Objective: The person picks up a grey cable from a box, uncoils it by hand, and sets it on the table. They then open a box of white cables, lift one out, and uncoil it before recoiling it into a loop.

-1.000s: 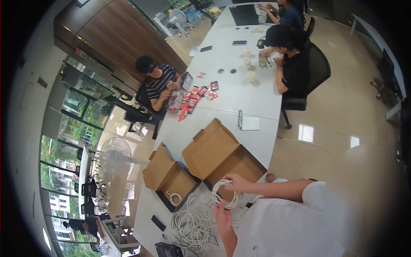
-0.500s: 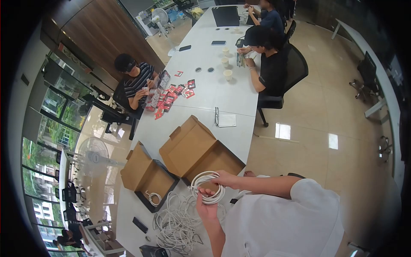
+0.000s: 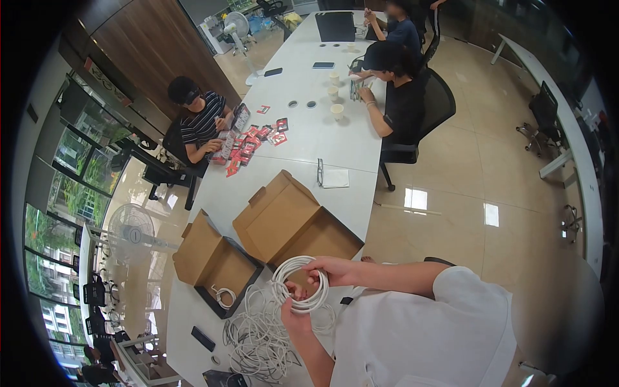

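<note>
A coil of white cable point(image 3: 293, 263) is held up between my two hands above the table's near edge. My right hand point(image 3: 329, 271) is closed around the coil's upper right side. My left hand point(image 3: 296, 315) grips it from below, with its fingertips inside the loop. Beneath and to the left, a loose tangle of white cables point(image 3: 258, 342) spreads over the table. Just beyond the coil stands a larger open cardboard box point(image 3: 277, 219). In the smaller open box point(image 3: 206, 251), to the left, lies a small looped white cable point(image 3: 224, 297).
On the white table point(image 3: 284, 151) are a black rectangular object point(image 3: 203, 338), glasses point(image 3: 320, 173) beside white paper point(image 3: 335, 178), red packets point(image 3: 244, 149) and paper cups point(image 3: 336, 113). A person in a striped shirt point(image 3: 203, 122) and a person in black point(image 3: 406, 103) sit farther along.
The view has shifted slightly, moving the scene left. The coil is turned more openly toward me, and my right hand's fingers now curl farther into the loop.
</note>
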A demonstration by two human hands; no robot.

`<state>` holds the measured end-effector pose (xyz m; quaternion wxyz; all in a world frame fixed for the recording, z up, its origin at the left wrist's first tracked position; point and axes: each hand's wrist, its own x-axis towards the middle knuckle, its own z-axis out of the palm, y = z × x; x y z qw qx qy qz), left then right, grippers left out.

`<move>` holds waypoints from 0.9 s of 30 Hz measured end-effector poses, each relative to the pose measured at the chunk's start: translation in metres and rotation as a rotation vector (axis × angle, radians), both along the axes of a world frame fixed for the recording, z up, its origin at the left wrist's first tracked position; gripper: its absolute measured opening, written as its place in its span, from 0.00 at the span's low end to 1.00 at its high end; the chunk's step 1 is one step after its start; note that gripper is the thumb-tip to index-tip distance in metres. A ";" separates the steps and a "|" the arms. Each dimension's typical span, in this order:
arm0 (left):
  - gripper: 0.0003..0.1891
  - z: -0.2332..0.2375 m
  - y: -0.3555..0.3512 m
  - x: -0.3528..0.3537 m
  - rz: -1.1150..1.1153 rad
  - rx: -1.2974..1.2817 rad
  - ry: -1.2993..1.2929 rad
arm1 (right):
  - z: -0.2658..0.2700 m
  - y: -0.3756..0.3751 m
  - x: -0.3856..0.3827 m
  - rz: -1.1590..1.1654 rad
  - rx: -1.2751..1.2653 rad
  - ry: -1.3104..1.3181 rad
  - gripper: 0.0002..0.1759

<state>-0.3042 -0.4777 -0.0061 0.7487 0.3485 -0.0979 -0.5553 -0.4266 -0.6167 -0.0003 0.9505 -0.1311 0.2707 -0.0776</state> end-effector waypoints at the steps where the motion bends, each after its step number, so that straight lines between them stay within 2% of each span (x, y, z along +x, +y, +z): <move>1: 0.20 0.004 -0.001 0.000 0.000 0.009 -0.015 | 0.003 0.001 0.001 -0.002 0.008 -0.011 0.13; 5: 0.17 -0.005 -0.008 0.008 0.036 -0.015 -0.010 | 0.001 -0.008 0.006 -0.094 -0.091 -0.110 0.13; 6: 0.16 0.013 -0.017 0.003 0.090 0.093 -0.061 | 0.007 -0.010 0.004 -0.136 -0.223 -0.127 0.12; 7: 0.15 0.031 -0.020 -0.002 0.167 0.225 -0.102 | 0.012 -0.013 0.004 -0.161 -0.215 -0.020 0.10; 9: 0.14 0.011 -0.015 0.009 0.100 0.050 -0.101 | 0.035 -0.017 0.006 -0.209 -0.170 -0.119 0.08; 11: 0.13 0.018 -0.021 0.014 0.106 0.039 -0.061 | 0.031 -0.019 0.012 -0.202 -0.229 -0.136 0.03; 13: 0.11 0.024 -0.014 0.015 0.101 0.010 -0.001 | 0.025 -0.010 0.017 -0.210 -0.239 -0.150 0.03; 16: 0.08 0.025 -0.012 0.015 0.117 -0.030 0.129 | 0.029 -0.008 0.027 -0.176 -0.262 -0.052 0.08; 21: 0.11 0.021 0.000 0.016 0.150 -0.106 0.172 | 0.025 -0.003 0.038 -0.073 -0.418 0.034 0.02; 26: 0.17 0.032 0.007 0.020 0.211 -0.064 0.104 | 0.019 0.006 0.047 -0.090 -0.693 0.115 0.13; 27: 0.18 0.033 0.007 0.022 0.203 -0.075 0.073 | 0.011 0.001 0.044 -0.005 -0.758 0.034 0.20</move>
